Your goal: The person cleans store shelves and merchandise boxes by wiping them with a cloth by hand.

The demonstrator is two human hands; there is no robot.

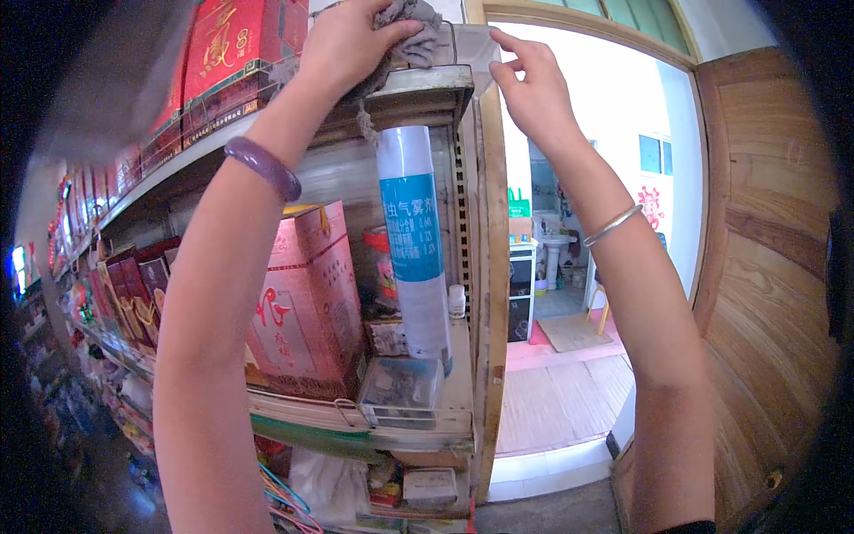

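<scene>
My left hand [351, 40] is closed on a grey cloth [414, 27] at the end of the top shelf [427, 82]; part of the cloth hangs below the shelf edge. Beside the cloth, at the shelf's right corner, is a clear plastic box [467, 43]. The fingertips of my right hand [536, 84] grip the right side of this box, thumb below the index finger. Under the shelf stands a tall white and blue spray can [414, 240], tilted slightly in the view. The top of the cloth and of my left hand is cut off by the frame.
A pink gift box [307, 303] and a small clear container [400, 387] are on the middle shelf behind a wire rail. Red boxes [236, 53] line the top shelf at left. A wooden door frame [491, 311] and open door [774, 267] stand at right.
</scene>
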